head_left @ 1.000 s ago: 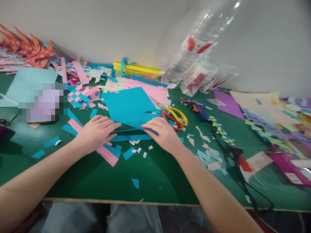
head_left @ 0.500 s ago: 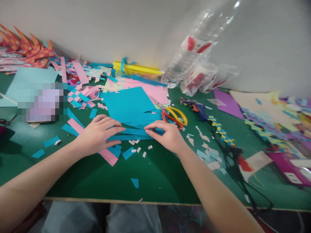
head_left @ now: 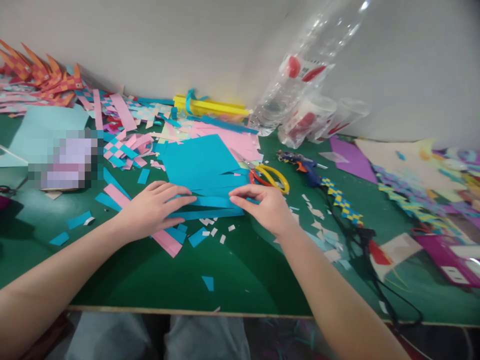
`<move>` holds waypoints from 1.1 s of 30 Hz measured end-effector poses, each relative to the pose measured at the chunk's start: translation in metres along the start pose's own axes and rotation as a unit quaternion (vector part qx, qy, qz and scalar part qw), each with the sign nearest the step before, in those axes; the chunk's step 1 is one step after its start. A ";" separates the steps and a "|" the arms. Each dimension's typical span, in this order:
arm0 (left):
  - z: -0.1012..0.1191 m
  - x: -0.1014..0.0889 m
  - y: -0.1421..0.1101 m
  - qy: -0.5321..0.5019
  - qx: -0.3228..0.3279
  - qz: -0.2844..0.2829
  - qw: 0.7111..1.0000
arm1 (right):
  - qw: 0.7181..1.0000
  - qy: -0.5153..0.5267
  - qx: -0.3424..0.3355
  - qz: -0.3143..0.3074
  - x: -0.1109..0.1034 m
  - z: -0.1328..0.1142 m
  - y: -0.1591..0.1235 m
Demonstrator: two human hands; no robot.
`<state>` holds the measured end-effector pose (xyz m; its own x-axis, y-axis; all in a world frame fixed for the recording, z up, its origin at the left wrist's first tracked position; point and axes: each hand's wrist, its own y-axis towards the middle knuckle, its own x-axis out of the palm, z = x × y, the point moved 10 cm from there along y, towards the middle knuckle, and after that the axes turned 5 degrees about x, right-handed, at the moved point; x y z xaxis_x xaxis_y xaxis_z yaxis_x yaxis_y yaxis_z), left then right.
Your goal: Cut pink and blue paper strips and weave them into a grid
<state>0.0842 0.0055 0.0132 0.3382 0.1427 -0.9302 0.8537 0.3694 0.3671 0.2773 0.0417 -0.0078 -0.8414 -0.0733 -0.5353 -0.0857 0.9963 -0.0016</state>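
Observation:
A blue paper strip (head_left: 213, 202) stretches between my hands, low over the green table. The thumb and fingertips of my right hand (head_left: 268, 202) pinch its right end. My left hand (head_left: 152, 211) rests over the left end with fingers stretched out, the thumb apart from them; its fingertips touch the strip. Just below, a second blue strip (head_left: 213, 214) lies on the table, its left end by my left thumb. Beyond the hands is a larger blue paper sheet (head_left: 198, 160). Scissors (head_left: 275, 176) with yellow and red handles lie behind my right hand.
A glue gun (head_left: 305, 167) and its black cable lie to the right. Water bottle (head_left: 300, 70) and bagged cups (head_left: 311, 117) stand against the wall. Pink strips (head_left: 167, 242) and white scraps lie near the hands. A blurred-out phone-like object (head_left: 71, 160) is at left. The table's front edge (head_left: 187, 312) is close.
My right hand has slid slightly to the right along the strip, its thumb and fingers still together. My left hand has barely shifted. The strip between them shows a little longer.

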 end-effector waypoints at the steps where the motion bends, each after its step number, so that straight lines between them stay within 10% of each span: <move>1: 0.000 -0.002 0.000 0.003 0.001 0.006 1.000 | 1.000 0.003 0.006 -0.008 0.001 0.001 0.000; 11: 0.013 -0.012 0.002 -0.009 0.054 0.038 0.998 | 0.979 -0.155 -0.129 -0.011 0.015 -0.015 -0.008; 21: 0.013 0.001 0.002 -0.064 0.043 -0.046 0.996 | 0.995 -0.073 -0.044 -0.054 0.015 -0.003 -0.005; 28: 0.013 0.006 0.000 -0.086 0.049 -0.045 0.994 | 0.948 -0.220 -0.219 -0.067 0.031 -0.027 -0.015; 33: 0.014 0.003 0.002 -0.067 0.060 -0.023 0.996 | 0.939 -0.258 -0.224 -0.039 0.031 -0.029 -0.016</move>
<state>0.0925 -0.0065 0.0111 0.3411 0.0017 -0.9400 0.9077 0.2595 0.3298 0.2372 0.0227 0.0002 -0.4626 0.0014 -0.8866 -0.4487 0.8621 0.2355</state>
